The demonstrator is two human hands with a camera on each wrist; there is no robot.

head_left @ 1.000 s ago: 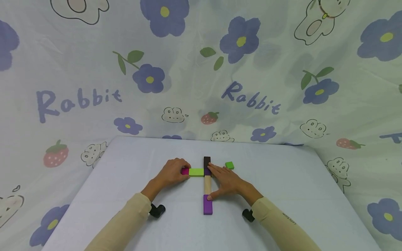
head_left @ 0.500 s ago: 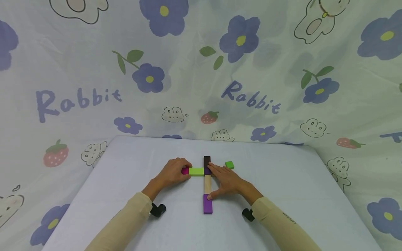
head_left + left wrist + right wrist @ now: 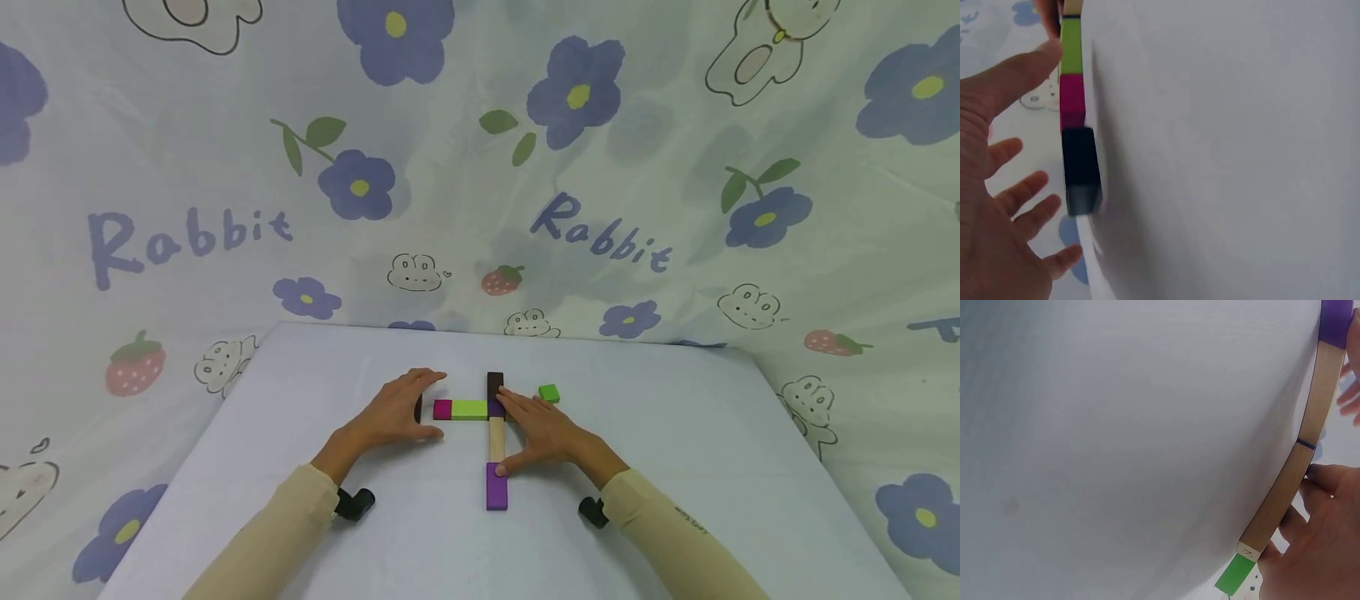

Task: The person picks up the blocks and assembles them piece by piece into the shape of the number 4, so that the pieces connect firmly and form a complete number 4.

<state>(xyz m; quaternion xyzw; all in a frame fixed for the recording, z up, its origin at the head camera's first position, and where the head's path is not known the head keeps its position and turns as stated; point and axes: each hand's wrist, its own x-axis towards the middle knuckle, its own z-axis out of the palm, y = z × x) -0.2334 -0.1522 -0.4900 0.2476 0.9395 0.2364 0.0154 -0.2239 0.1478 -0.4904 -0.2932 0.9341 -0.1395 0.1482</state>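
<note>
Wooden blocks form a cross. Its left arm is a magenta block (image 3: 442,409) and a lime block (image 3: 469,409); a dark block (image 3: 496,385), a plain wood block (image 3: 497,439) and a purple block (image 3: 497,492) make the upright. My left hand (image 3: 386,412) is spread left of the magenta block, apart from it. Near its palm is another dark block (image 3: 1080,159), mostly hidden in the head view. My right hand (image 3: 546,431) lies with fingers extended, fingertips touching the dark top block and thumb on the purple one. Another plain wood block (image 3: 1277,497) runs beneath its fingers.
A small green block (image 3: 549,392) is at the far side of the right hand. White cloth covers the table (image 3: 660,400), and a printed curtain (image 3: 465,167) hangs behind it. Black wrist cameras (image 3: 356,503) are worn below both sleeves.
My left hand has let go of the magenta block, spread its fingers and drawn back to the left. A dark block now shows near its palm. The right hand stays in place.
</note>
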